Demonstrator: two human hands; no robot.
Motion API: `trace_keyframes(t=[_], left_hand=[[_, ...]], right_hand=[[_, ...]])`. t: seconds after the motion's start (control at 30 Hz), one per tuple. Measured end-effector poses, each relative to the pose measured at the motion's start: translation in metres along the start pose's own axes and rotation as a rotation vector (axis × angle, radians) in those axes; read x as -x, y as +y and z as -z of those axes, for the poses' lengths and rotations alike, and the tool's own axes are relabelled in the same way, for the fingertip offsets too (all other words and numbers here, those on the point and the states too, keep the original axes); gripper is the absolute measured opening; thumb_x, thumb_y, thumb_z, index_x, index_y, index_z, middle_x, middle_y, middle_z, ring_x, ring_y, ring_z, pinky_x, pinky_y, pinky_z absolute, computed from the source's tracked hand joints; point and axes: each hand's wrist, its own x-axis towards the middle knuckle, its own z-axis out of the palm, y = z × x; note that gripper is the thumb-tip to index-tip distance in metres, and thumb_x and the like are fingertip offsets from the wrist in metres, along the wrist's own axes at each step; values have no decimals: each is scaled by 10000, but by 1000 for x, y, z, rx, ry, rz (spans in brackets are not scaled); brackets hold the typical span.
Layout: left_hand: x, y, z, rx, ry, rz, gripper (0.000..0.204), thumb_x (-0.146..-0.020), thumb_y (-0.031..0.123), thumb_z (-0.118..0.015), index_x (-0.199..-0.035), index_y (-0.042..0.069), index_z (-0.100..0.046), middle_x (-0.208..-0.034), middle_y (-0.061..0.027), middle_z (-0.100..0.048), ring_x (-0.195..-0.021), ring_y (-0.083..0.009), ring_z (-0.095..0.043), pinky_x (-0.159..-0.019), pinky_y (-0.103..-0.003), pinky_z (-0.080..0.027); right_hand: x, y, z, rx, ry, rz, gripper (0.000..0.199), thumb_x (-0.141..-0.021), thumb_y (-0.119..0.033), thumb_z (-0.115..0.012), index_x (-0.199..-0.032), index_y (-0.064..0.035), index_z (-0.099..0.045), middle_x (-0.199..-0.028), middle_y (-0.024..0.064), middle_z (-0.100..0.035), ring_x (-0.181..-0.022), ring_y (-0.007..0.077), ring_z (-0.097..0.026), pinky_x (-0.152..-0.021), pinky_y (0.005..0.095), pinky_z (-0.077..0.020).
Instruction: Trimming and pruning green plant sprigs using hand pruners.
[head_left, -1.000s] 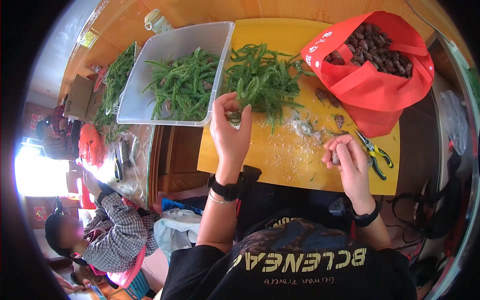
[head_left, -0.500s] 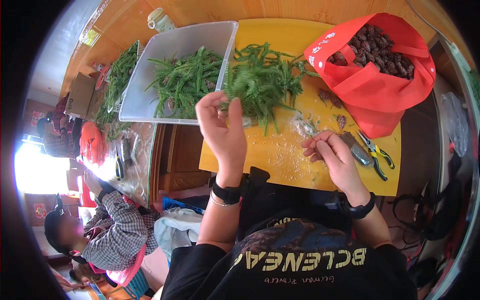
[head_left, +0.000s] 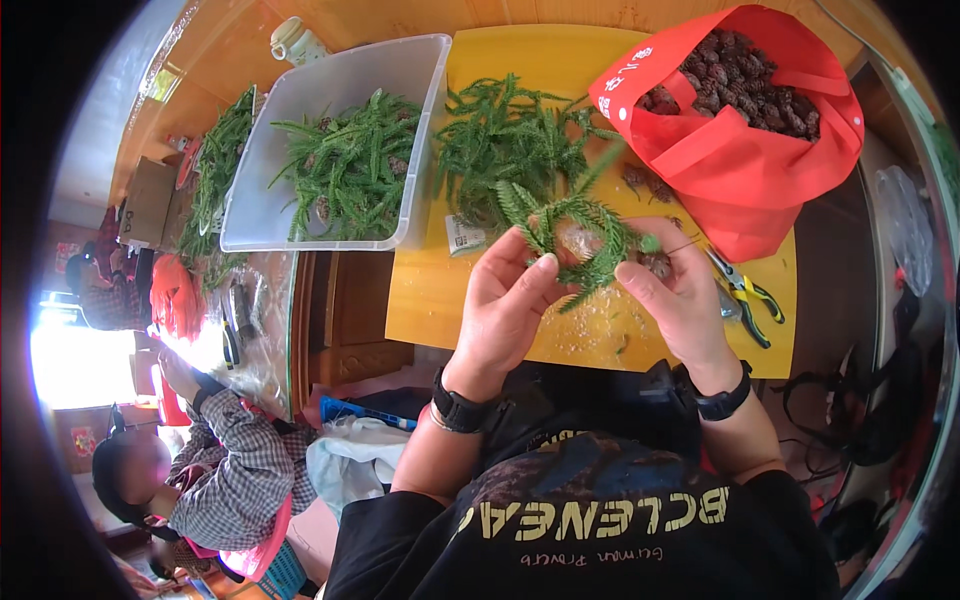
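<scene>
Sprig [head_left: 602,268] pinched mid-frame by left hand [head_left: 505,305] and right hand [head_left: 690,305]; cones [head_left: 735,88] held in upper-right bag [head_left: 745,185], greenery [head_left: 350,160] in upper-left bin [head_left: 385,66].

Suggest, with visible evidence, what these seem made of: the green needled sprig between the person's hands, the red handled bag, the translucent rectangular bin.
Green needled sprig: perhaps matte plastic, given its regular needles; real foliage remains possible. Red handled bag: probably matte fabric, since it creases softly without shine. Translucent rectangular bin: likely smooth plastic, as light shows through its walls.
</scene>
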Motion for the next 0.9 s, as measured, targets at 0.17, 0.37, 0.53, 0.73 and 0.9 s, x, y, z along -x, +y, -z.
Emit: trace_keyframes(t=[0.17,0.37,0.53,0.73,0.9], left_hand=[[2,-8,3,20,-87,61,274,-886,57,-525,-1153,-2,-504,-1073,-70,-587,-999,-133,-552,-891,-284,-437],[2,-8,2,-227,-31,28,207,-882,67,-541,-1078,3,-527,-999,-34,-592,-923,-87,-537,-851,-232,-414],[2,0,-3,-286,-34,69,195,-888,75,-534,-1066,-5,-524,-954,-18,-585,-881,-60,-523,-805,-209,-419],[4,5,2,-475,-67,170,235,-879,77,-529,-1095,-17,-519,-960,-46,-605,-883,-94,-550,-824,-249,-428],[3,6,2,-410,-114,183,209,-872,84,-538,-1059,-8,-524,-927,-34,-599,-859,-86,-541,-803,-239,-425]], right_hand=[[3,1,6,-26,61,-90,315,-808,-57,-634,-1090,-20,-497,-878,-37,-504,-761,16,-463,-651,144,-369],[2,-3,14,735,146,521,353,-724,72,-632,-1045,-50,-548,-828,-5,-489,-641,53,-473,-570,189,-390],[3,-21,13,1143,-240,422,458,-682,18,-636,-1111,-136,-585,-815,51,-478,-603,177,-515,-546,285,-433],[4,-27,14,1256,-286,346,379,-674,-125,-709,-1028,-118,-575,-798,66,-475,-655,237,-544,-571,337,-447],[2,-21,23,1300,-405,328,274,-671,-114,-714,-915,-87,-591,-787,71,-473,-671,248,-536,-581,346,-440]])
